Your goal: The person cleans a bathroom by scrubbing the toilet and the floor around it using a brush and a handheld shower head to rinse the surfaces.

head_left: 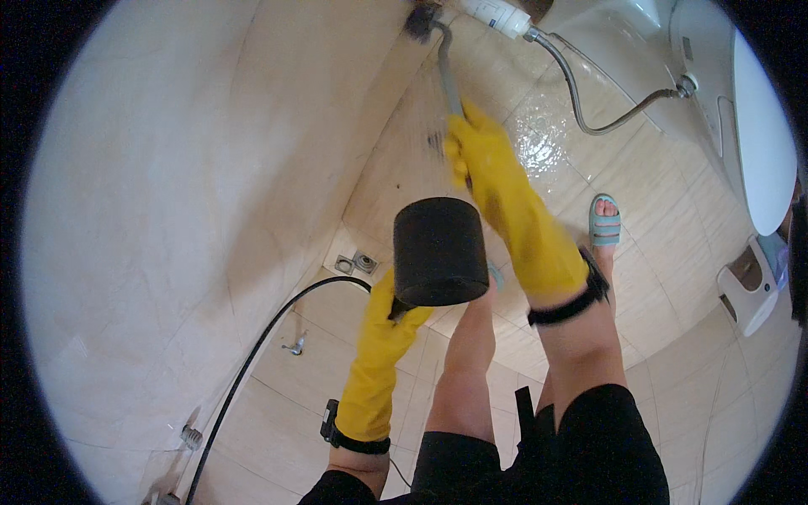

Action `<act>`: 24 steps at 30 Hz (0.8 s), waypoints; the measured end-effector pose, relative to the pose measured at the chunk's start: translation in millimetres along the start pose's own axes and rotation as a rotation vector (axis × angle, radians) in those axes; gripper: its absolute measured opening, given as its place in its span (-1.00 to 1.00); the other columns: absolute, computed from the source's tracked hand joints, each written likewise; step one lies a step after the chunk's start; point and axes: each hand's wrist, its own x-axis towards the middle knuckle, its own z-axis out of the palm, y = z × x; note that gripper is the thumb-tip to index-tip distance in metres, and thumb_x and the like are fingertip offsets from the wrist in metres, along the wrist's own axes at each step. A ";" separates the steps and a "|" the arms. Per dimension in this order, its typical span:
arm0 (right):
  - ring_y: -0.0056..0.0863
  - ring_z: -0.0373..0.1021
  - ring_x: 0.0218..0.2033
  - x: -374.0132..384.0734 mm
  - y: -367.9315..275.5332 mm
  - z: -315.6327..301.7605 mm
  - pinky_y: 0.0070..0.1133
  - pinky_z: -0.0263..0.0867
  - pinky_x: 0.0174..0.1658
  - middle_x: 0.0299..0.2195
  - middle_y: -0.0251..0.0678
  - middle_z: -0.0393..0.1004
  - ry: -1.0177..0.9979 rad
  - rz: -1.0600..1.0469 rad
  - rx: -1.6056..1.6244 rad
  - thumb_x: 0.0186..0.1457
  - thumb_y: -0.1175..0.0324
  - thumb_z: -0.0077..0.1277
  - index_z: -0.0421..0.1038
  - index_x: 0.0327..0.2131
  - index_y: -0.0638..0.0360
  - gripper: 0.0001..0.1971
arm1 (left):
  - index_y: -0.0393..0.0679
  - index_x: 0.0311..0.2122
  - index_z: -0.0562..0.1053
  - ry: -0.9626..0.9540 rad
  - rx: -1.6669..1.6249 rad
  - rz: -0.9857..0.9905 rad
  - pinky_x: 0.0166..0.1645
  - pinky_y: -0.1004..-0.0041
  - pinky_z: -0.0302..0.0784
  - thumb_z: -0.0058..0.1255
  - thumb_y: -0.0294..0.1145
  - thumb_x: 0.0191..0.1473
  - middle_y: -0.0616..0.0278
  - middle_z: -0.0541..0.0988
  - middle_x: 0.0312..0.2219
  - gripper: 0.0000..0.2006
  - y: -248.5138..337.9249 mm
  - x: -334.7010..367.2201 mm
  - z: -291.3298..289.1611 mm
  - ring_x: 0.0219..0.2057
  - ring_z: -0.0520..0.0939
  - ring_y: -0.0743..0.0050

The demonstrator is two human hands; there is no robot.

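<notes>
Both hands wear yellow rubber gloves. My left hand is closed round the handle of a thick, round black shower head, which hides some of its fingers. A black hose runs up to that hand from the lower left. Faint water streaks show beyond the shower head. My right hand grips the grey handle of a long-handled scrub brush. Its dark bristles touch down at the far end, by the foot of the wall.
Wet tiles shine on the floor. A white toilet stands at right, with a braided metal hose and a white bottle-shaped canister near it. A floor drain lies by the left wall. My sandalled foot is at right.
</notes>
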 end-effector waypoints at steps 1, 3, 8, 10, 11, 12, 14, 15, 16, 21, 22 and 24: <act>-0.44 0.38 -0.56 7.4 -2.3 -5.9 -0.52 0.36 -0.45 -0.37 -0.28 0.52 0.047 -0.011 0.049 0.19 0.31 -0.13 0.24 0.13 0.12 -0.58 | -0.23 0.12 0.29 -0.007 -0.011 0.034 -0.07 0.51 0.42 0.24 -0.55 -0.07 0.19 0.49 -0.11 -0.40 0.5 3.2 3.7 -0.15 0.52 0.49; -0.48 0.37 -0.58 30.3 13.6 -3.5 -0.55 0.35 -0.47 -0.36 -0.29 0.52 0.121 -0.031 0.156 0.19 0.31 -0.12 0.19 0.18 0.11 -0.52 | -0.23 0.11 0.29 -0.006 0.011 0.072 -0.08 0.51 0.43 0.24 -0.55 -0.07 0.19 0.48 -0.11 -0.41 -0.6 7.1 3.5 -0.16 0.52 0.50; -0.58 0.27 -0.65 3.6 103.0 25.0 -0.61 0.26 -0.61 -0.47 -0.34 0.46 0.036 -0.429 -0.076 0.20 0.30 -0.14 0.15 0.20 0.12 -0.51 | -0.24 0.10 0.29 -0.027 0.072 -0.036 -0.08 0.50 0.43 0.22 -0.54 -0.04 0.19 0.49 -0.10 -0.44 -7.4 -5.9 -19.2 -0.15 0.52 0.49; -0.57 0.34 -0.58 -16.0 22.3 19.1 -0.60 0.30 -0.52 -0.39 -0.32 0.49 0.043 0.049 -0.140 0.19 0.30 -0.14 0.15 0.21 0.09 -0.50 | -0.25 0.09 0.30 0.017 0.056 0.012 -0.08 0.51 0.43 0.22 -0.53 -0.03 0.20 0.49 -0.11 -0.45 -1.6 -11.8 -19.3 -0.15 0.52 0.49; -0.57 0.35 -0.58 -2.3 12.7 4.9 -0.60 0.30 -0.52 -0.39 -0.32 0.49 0.034 0.008 -0.043 0.19 0.30 -0.14 0.14 0.22 0.09 -0.49 | -0.25 0.08 0.31 0.013 0.041 0.045 -0.08 0.51 0.43 0.22 -0.53 -0.03 0.21 0.50 -0.12 -0.46 1.4 -10.8 -12.0 -0.16 0.52 0.49; -0.57 0.35 -0.57 13.8 4.0 -5.2 -0.60 0.30 -0.52 -0.39 -0.31 0.49 0.009 -0.036 0.053 0.19 0.29 -0.13 0.14 0.22 0.09 -0.48 | -0.24 0.07 0.32 0.009 0.036 0.057 -0.08 0.52 0.42 0.22 -0.54 -0.03 0.22 0.50 -0.13 -0.47 -0.6 -8.2 -9.4 -0.16 0.53 0.50; -0.57 0.35 -0.58 25.1 27.1 2.0 -0.59 0.28 -0.54 -0.42 -0.31 0.47 0.135 -0.383 -0.104 0.18 0.29 -0.13 0.11 0.23 0.09 -0.47 | -0.23 0.05 0.33 -0.001 0.032 0.072 -0.08 0.53 0.42 0.22 -0.55 -0.04 0.24 0.51 -0.14 -0.49 -7.0 -3.7 -19.8 -0.18 0.53 0.52; -0.56 0.33 -0.60 27.4 67.0 6.5 -0.58 0.27 -0.57 -0.45 -0.33 0.45 0.294 -0.690 -0.376 0.18 0.29 -0.14 0.10 0.23 0.10 -0.46 | -0.22 0.04 0.34 -0.013 -0.005 0.053 -0.08 0.53 0.41 0.22 -0.55 -0.04 0.24 0.51 -0.14 -0.50 -2.9 -0.1 -13.0 -0.18 0.52 0.53; -0.55 0.33 -0.59 15.0 83.9 15.1 -0.57 0.28 -0.57 -0.46 -0.32 0.44 0.254 -0.702 -0.337 0.18 0.30 -0.14 0.08 0.24 0.10 -0.46 | -0.22 0.04 0.34 0.005 -0.030 0.027 -0.08 0.54 0.41 0.21 -0.56 -0.04 0.25 0.51 -0.14 -0.51 2.8 -1.4 -13.9 -0.18 0.52 0.54; -0.50 0.38 -0.43 -12.4 26.9 17.5 -0.52 0.35 -0.38 -0.36 -0.21 0.46 -0.073 -0.028 0.062 0.19 0.32 -0.16 0.01 0.27 0.05 -0.43 | -0.19 0.01 0.37 0.071 -0.031 0.020 -0.09 0.56 0.40 0.21 -0.56 -0.03 0.29 0.51 -0.16 -0.55 6.4 -3.6 -25.6 -0.20 0.51 0.59; -0.50 0.38 -0.39 2.2 3.1 6.8 -0.51 0.36 -0.32 -0.31 -0.19 0.47 -0.006 0.010 -0.080 0.19 0.33 -0.16 0.00 0.28 0.03 -0.42 | -0.19 0.01 0.37 0.063 -0.052 0.023 -0.09 0.57 0.40 0.21 -0.56 -0.03 0.30 0.51 -0.17 -0.55 9.4 -2.3 -23.6 -0.20 0.51 0.59; -0.47 0.35 -0.12 17.6 -3.4 10.5 -0.55 0.27 -0.05 -0.10 -0.17 0.41 0.068 0.027 0.051 0.21 0.27 -0.11 0.04 0.26 0.15 -0.43 | -0.19 0.00 0.38 0.038 -0.077 0.018 -0.10 0.57 0.40 0.22 -0.55 -0.03 0.30 0.51 -0.18 -0.55 9.2 2.2 -19.1 -0.21 0.51 0.60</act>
